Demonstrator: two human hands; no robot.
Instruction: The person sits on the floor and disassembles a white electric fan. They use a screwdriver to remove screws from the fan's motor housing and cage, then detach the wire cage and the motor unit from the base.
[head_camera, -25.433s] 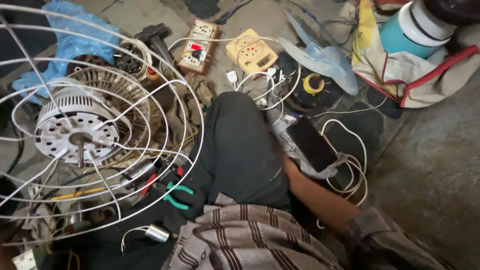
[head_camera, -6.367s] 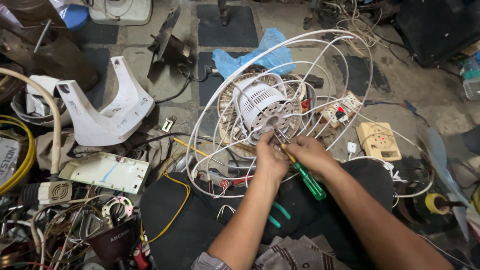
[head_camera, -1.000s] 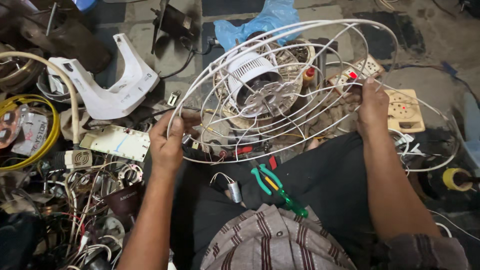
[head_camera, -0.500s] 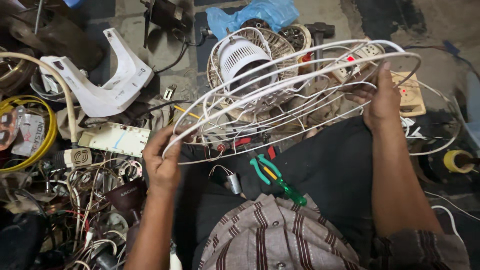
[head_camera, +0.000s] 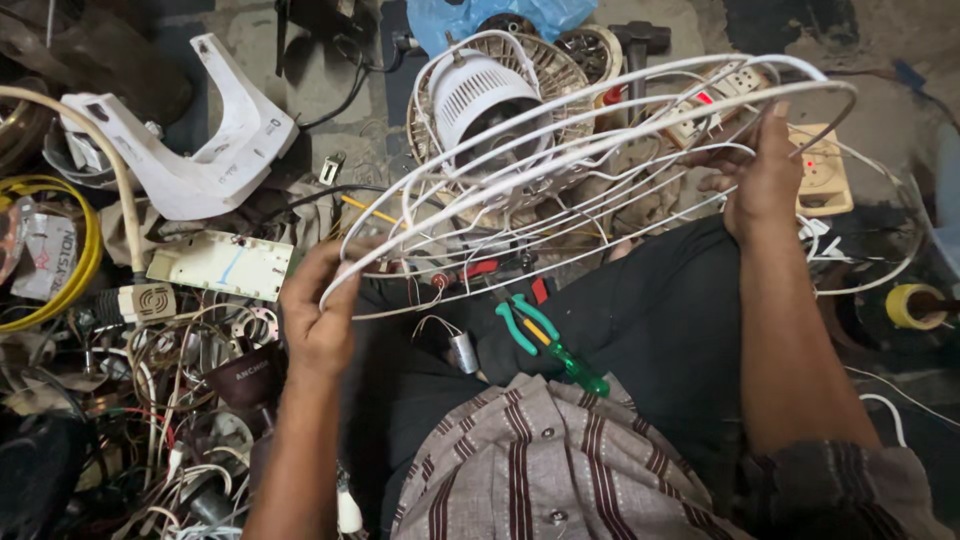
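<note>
A white wire fan guard (head_camera: 600, 150) is tilted up off the floor, held at both sides. My left hand (head_camera: 318, 310) grips its rim at the lower left. My right hand (head_camera: 765, 170) grips the rim at the upper right. Behind the guard stands the white fan motor housing (head_camera: 485, 95) inside another grille. Green-handled pliers (head_camera: 515, 318) and a green screwdriver (head_camera: 575, 368) lie on my dark trouser leg (head_camera: 640, 330), beside a small silver capacitor (head_camera: 462, 352) with thin leads.
A white plastic fan stand piece (head_camera: 190, 160) and a cream circuit housing (head_camera: 225, 265) lie at left among tangled wires (head_camera: 170, 370). Beige power strips (head_camera: 825, 170) sit at right, a yellow tape roll (head_camera: 910, 305) farther right, a blue plastic bag (head_camera: 500, 15) at the top.
Both hands have lifted and tilted the wire guard up off the motor; the right side rose higher. The motor housing now shows behind it.
</note>
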